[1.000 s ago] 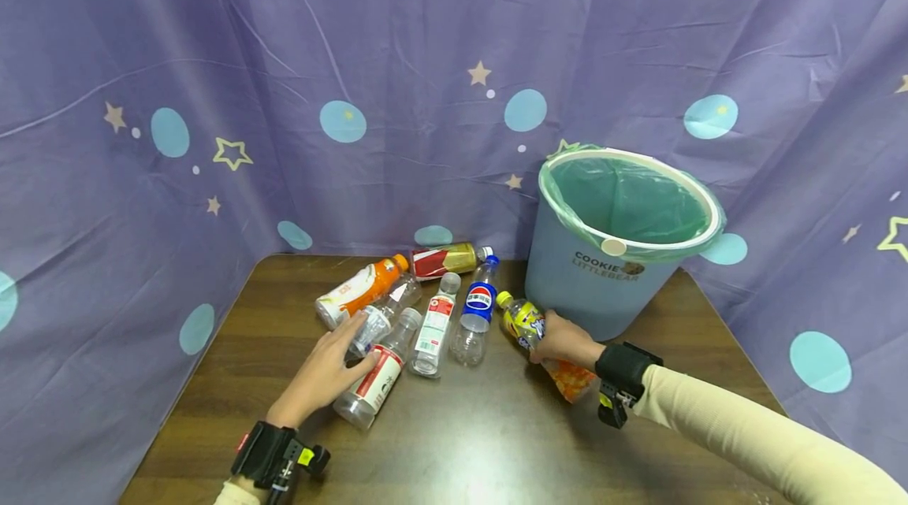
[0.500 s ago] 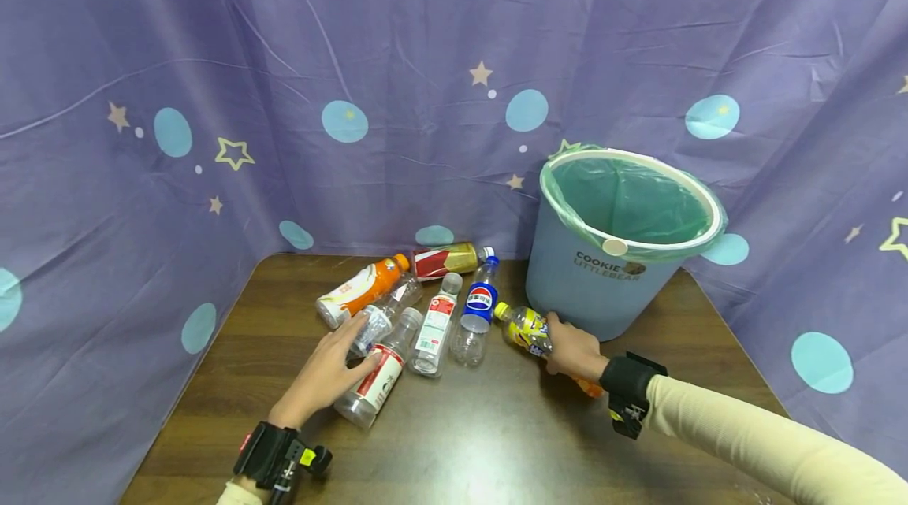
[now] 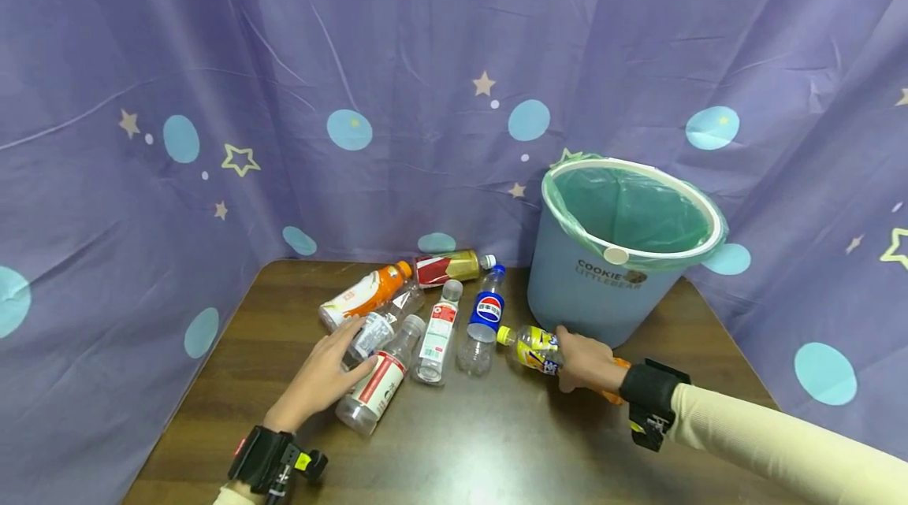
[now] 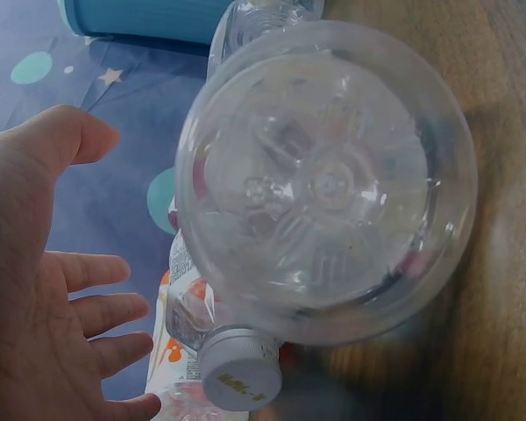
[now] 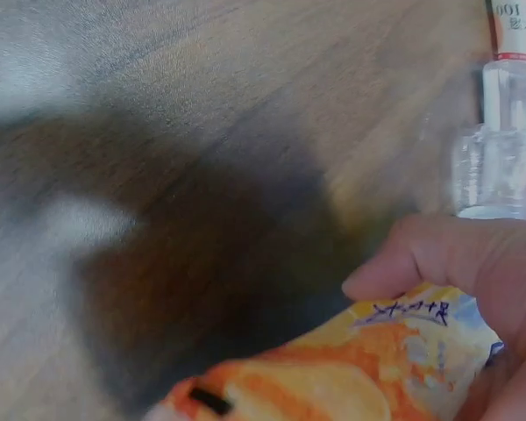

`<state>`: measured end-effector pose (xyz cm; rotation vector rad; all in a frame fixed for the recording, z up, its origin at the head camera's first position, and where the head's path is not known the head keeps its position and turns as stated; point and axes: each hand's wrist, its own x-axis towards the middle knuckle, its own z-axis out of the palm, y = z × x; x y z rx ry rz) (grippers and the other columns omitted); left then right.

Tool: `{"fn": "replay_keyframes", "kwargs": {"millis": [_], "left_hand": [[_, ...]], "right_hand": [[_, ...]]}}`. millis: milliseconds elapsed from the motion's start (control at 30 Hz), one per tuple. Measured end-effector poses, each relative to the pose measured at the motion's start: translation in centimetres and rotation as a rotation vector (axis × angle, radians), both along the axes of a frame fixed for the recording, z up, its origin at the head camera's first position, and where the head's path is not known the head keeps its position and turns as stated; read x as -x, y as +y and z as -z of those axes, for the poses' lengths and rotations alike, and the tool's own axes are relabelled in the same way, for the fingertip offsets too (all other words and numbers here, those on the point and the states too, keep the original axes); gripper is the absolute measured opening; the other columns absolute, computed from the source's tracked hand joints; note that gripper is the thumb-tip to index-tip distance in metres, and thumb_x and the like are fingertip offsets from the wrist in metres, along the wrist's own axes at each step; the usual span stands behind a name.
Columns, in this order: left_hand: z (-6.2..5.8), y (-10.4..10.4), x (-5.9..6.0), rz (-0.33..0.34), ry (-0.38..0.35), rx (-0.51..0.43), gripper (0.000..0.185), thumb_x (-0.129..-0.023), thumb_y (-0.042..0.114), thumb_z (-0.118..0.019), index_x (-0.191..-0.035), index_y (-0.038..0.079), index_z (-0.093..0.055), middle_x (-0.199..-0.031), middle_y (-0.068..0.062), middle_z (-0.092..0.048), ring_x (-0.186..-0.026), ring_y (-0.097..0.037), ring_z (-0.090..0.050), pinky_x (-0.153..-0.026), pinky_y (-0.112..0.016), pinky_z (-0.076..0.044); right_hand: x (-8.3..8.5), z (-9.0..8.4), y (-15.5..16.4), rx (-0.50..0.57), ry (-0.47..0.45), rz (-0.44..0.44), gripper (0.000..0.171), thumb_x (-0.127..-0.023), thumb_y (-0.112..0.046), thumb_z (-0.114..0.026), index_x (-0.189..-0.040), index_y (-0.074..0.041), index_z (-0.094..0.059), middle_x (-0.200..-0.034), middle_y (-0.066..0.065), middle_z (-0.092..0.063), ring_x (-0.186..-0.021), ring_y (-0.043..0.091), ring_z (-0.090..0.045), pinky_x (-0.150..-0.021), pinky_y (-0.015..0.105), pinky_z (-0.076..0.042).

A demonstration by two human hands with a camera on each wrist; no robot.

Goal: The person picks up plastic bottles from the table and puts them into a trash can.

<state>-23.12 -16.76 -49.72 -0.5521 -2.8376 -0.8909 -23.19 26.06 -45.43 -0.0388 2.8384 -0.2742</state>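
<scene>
My right hand grips a crinkled orange-and-yellow printed packet low over the table, thumb across its print. A clear bottle with a yellow cap and yellow label sticks out to the left from beside these fingers. My left hand is spread with fingers relaxed at the left bottles. Its thumb overlaps a clear bottle with a red-and-white label; in the left wrist view that bottle's round base lies apart from the fingers. Beyond the fingertips lies another clear bottle.
A blue bin with a green liner stands at the back right. An orange-capped bottle, a red-and-gold one, a red-and-white-labelled one and a Pepsi bottle lie on the wooden table. A purple curtain hangs behind.
My right hand has moved right and slightly nearer with the packet. The yellow-capped bottle has swung to lie more sideways. My left hand stays nearly in place.
</scene>
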Motion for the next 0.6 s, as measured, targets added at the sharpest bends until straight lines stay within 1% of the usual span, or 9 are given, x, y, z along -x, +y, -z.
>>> {"fn": "replay_keyframes", "kwargs": {"millis": [133,200,267,367,467,500,600], "left_hand": [[0.1,-0.1,0.0,0.000,0.012,-0.001,0.077,-0.095,0.042,-0.069,-0.154,0.002,-0.041,-0.158,-0.022,-0.042,-0.148,-0.044,-0.036,-0.117,-0.068,-0.028],[0.1,-0.2,0.0,-0.001,0.013,0.003,0.077,-0.095,0.043,-0.069,-0.154,0.002,-0.041,-0.158,-0.022,-0.042,-0.148,-0.045,-0.037,-0.117,-0.068,-0.028],[0.2,-0.2,0.0,-0.005,0.005,0.008,0.078,-0.095,0.044,-0.069,-0.154,0.003,-0.041,-0.159,-0.023,-0.041,-0.147,-0.045,-0.038,-0.117,-0.068,-0.028],[0.3,-0.3,-0.1,-0.011,0.005,0.013,0.078,-0.095,0.045,-0.068,-0.155,0.004,-0.041,-0.159,-0.024,-0.040,-0.147,-0.045,-0.038,-0.117,-0.068,-0.027],[0.3,-0.5,0.0,-0.012,0.012,0.013,0.078,-0.095,0.045,-0.068,-0.155,0.004,-0.040,-0.159,-0.024,-0.039,-0.147,-0.045,-0.038,-0.117,-0.068,-0.027],[0.3,-0.5,0.0,-0.011,0.015,0.010,0.079,-0.095,0.046,-0.068,-0.155,0.004,-0.040,-0.159,-0.024,-0.039,-0.147,-0.045,-0.038,-0.117,-0.068,-0.027],[0.3,-0.7,0.0,-0.007,0.027,0.006,0.078,-0.095,0.045,-0.068,-0.155,0.003,-0.040,-0.159,-0.023,-0.039,-0.147,-0.044,-0.038,-0.117,-0.068,-0.027]], "right_hand": [[-0.6,-1.6,0.3,0.012,0.007,-0.045,0.074,-0.064,-0.011,-0.091,-0.125,-0.002,-0.050,-0.097,0.012,-0.065,-0.080,0.024,-0.061,-0.062,0.042,-0.051],[-0.9,-2.4,0.4,0.022,0.007,-0.072,0.072,-0.063,-0.011,-0.090,-0.123,-0.003,-0.050,-0.096,0.011,-0.065,-0.081,0.024,-0.062,-0.062,0.041,-0.051],[-1.0,-3.7,0.5,0.016,-0.012,-0.094,0.069,-0.063,-0.009,-0.090,-0.120,-0.003,-0.051,-0.096,0.010,-0.064,-0.081,0.023,-0.061,-0.063,0.040,-0.051],[-0.9,-6.2,0.5,0.049,-0.071,-0.132,0.064,-0.062,-0.003,-0.087,-0.115,-0.004,-0.052,-0.095,0.008,-0.063,-0.081,0.023,-0.060,-0.065,0.039,-0.052],[-0.6,-9.2,0.4,0.136,-0.135,-0.179,0.063,-0.063,-0.002,-0.087,-0.115,-0.004,-0.052,-0.098,0.008,-0.061,-0.085,0.022,-0.059,-0.070,0.037,-0.054],[-0.5,-10.3,0.4,0.165,-0.144,-0.195,0.062,-0.065,-0.005,-0.089,-0.115,-0.003,-0.052,-0.100,0.008,-0.061,-0.087,0.021,-0.059,-0.072,0.036,-0.055],[-0.2,-13.5,0.3,0.242,-0.137,-0.246,0.058,-0.071,-0.017,-0.091,-0.112,-0.004,-0.052,-0.097,0.007,-0.059,-0.087,0.019,-0.057,-0.071,0.034,-0.052]]}}
